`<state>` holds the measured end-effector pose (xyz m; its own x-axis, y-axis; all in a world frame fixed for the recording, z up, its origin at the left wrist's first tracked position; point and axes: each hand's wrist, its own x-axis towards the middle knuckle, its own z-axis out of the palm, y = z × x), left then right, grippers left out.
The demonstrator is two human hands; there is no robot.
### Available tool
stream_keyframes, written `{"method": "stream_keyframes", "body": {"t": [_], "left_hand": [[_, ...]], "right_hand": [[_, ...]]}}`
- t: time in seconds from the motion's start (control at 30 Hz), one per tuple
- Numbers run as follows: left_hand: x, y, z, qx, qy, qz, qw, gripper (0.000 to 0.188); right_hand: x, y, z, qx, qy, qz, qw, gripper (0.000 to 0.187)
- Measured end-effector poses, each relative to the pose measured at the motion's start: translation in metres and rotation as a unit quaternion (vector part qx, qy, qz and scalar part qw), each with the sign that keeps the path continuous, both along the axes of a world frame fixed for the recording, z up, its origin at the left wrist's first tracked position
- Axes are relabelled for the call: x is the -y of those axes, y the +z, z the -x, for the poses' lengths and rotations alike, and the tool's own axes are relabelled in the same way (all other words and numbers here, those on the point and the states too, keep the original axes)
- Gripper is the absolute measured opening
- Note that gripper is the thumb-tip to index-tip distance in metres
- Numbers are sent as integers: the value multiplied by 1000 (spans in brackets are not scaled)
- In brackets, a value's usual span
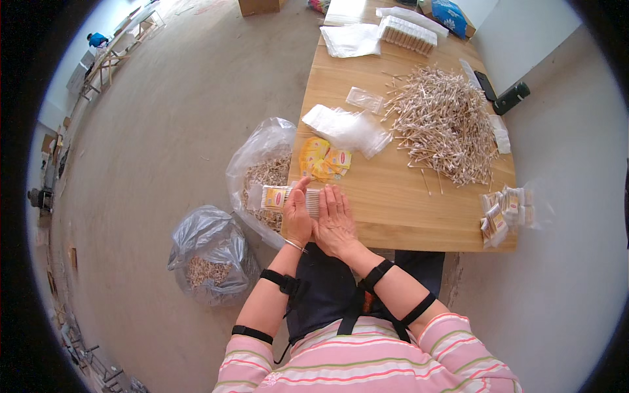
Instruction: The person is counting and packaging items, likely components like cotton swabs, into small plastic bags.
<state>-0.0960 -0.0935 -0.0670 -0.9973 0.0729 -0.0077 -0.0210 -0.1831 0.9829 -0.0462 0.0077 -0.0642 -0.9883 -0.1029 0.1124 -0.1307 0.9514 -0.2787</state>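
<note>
A clear packet of cotton swabs (pixel 274 197) with a yellow and red card lies at the table's left edge, its left end reaching past the edge. Across its middle is my left hand (pixel 298 219), fingers partly curled around it. My right hand (pixel 335 221) rests flat on the packet's right end, fingers stretched out and close together. Swab sticks show between the two hands. Just beyond them are yellow cards (pixel 321 159) and a stack of clear plastic bags (pixel 347 128).
A large heap of loose cotton swabs (pixel 449 124) covers the table's right side. Filled packets (pixel 501 215) sit at the near right corner, a bundled block of packets (pixel 407 36) at the back. Left of the table stand two plastic sacks of swabs (pixel 262 141), (pixel 213 245). A black bottle (pixel 511 98) lies by the wall.
</note>
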Motion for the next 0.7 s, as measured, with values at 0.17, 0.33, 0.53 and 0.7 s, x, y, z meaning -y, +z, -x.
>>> {"method": "stream_keyframes", "body": {"t": [0.17, 0.33, 0.53, 0.7], "left_hand": [[0, 6, -1, -5, -2, 44, 999, 51], [3, 7, -1, -1, 8, 54, 998, 48], [4, 22, -5, -96, 7, 276, 956, 35], [44, 17, 19, -252, 111, 394, 877, 38]], "right_hand": [[5, 4, 3, 7, -25, 4, 1000, 73], [2, 7, 0, -6, 14, 16, 1000, 74], [4, 3, 0, 17, 24, -50, 998, 76], [7, 7, 1, 30, 0, 40, 999, 79]]}}
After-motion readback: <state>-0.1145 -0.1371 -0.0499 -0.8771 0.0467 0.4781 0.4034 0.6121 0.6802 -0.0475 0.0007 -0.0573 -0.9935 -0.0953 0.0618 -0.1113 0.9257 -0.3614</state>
